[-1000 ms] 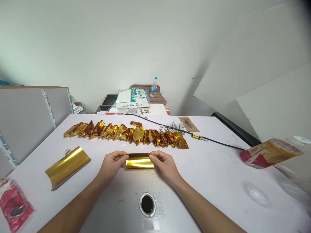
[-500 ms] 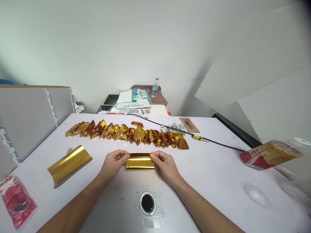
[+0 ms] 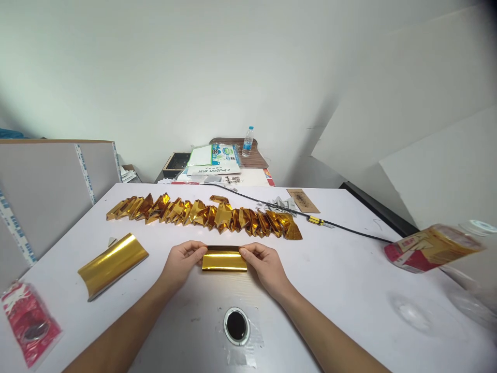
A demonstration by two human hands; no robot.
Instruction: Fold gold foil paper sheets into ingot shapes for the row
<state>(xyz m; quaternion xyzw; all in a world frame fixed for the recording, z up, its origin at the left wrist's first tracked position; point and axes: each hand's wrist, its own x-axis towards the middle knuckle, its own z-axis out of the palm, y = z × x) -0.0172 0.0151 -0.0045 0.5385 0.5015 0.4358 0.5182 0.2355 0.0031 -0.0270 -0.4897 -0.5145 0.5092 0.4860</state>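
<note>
A gold foil sheet (image 3: 224, 260), curled along its far edge, is held between my two hands near the middle of the table. My left hand (image 3: 183, 264) pinches its left end with thumb and fingers, and my right hand (image 3: 264, 263) pinches the right end the same way. Beyond them runs a long row of folded gold foil pieces (image 3: 223, 216). On the left lies a stack of curved gold sheets (image 3: 112, 264). Some silver folded pieces (image 3: 282, 204) sit behind the row's right part.
A red packet (image 3: 31, 324) lies at the left, and a plastic jar (image 3: 430, 247) at the right. A black cable (image 3: 349, 229) crosses behind a yellow-handled tool (image 3: 315, 220). A round hole (image 3: 236, 326) is in the table (image 3: 334, 290) before me.
</note>
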